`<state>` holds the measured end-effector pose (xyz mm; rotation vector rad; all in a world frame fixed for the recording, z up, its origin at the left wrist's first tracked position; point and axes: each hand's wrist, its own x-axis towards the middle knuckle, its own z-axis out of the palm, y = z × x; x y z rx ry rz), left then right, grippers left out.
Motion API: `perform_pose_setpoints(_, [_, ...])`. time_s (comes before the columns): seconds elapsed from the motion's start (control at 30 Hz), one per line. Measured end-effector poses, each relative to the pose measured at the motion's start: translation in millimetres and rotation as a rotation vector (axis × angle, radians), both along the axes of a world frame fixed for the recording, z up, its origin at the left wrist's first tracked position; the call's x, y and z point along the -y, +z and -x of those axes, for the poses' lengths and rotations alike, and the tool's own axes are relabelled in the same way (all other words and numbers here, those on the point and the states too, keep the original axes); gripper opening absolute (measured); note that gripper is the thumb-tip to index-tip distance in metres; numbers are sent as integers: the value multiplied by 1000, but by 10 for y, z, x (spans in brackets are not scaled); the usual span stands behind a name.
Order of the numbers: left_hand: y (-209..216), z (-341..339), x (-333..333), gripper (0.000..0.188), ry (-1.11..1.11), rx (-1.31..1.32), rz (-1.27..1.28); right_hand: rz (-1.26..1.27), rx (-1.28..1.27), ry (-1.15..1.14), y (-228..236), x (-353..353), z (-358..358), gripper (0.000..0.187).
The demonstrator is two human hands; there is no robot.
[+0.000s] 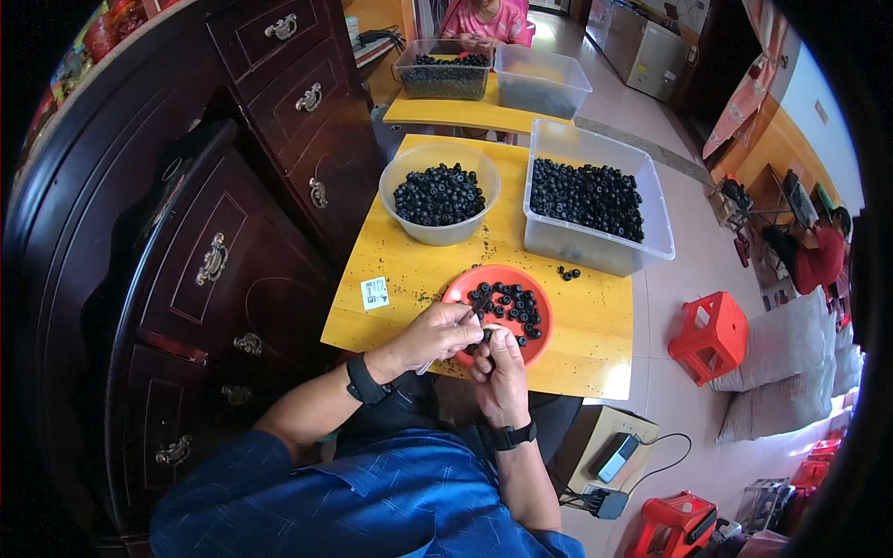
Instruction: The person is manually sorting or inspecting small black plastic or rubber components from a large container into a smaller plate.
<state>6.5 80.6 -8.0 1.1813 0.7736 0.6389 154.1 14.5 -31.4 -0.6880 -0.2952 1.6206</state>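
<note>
My left hand point(435, 337) grips a thin metal tool whose tip points at a small black ring part held at the near edge of the red plate point(458, 286). My right hand point(499, 365) pinches that black part between its fingertips, just under the left hand. The plate holds several more black ring parts point(510, 305). Both wrists wear dark bands, and both sleeves are blue.
On the yellow table point(409, 279) stand a round clear bowl point(439, 197) and a rectangular clear tub point(588, 200), both full of black parts. Two loose parts point(568, 273) and a white label point(374, 293) lie nearby. Dark wooden drawers stand left. Red stools sit on the floor right. Another person sits at a far table with more tubs.
</note>
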Motion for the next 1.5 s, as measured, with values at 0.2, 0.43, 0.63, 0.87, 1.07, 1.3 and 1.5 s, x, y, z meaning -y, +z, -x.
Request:
perform_pose_setpoints(0.2, [61, -60, 19, 19, 23, 28, 70, -43, 6, 21, -40, -14, -6, 19])
perform_pose_setpoints(0.43, [2, -41, -18, 22, 1, 11, -41, 8, -59, 20, -44, -29, -17, 18])
perform_pose_setpoints(0.63, [-221, -57, -36, 30, 120, -150, -303, -26, 7, 12, -79, -56, -10, 16])
perform_pose_setpoints(0.87, [118, 49, -403, 25, 82, -432, -569, 33, -178, 61, -64, -60, -39, 16])
perform_pose_setpoints(1.07, [643, 33, -1257, 34, 457, -697, -1001, 122, -340, 77, -168, -65, -116, 23])
perform_pose_setpoints(1.3, [309, 24, -640, 25, 247, -530, -720, 147, -364, 48, -55, -117, -151, 29])
perform_pose_setpoints(1.5, [301, -101, 101, 24, -121, -771, -773, 19, -307, 94, -225, -152, -118, 33])
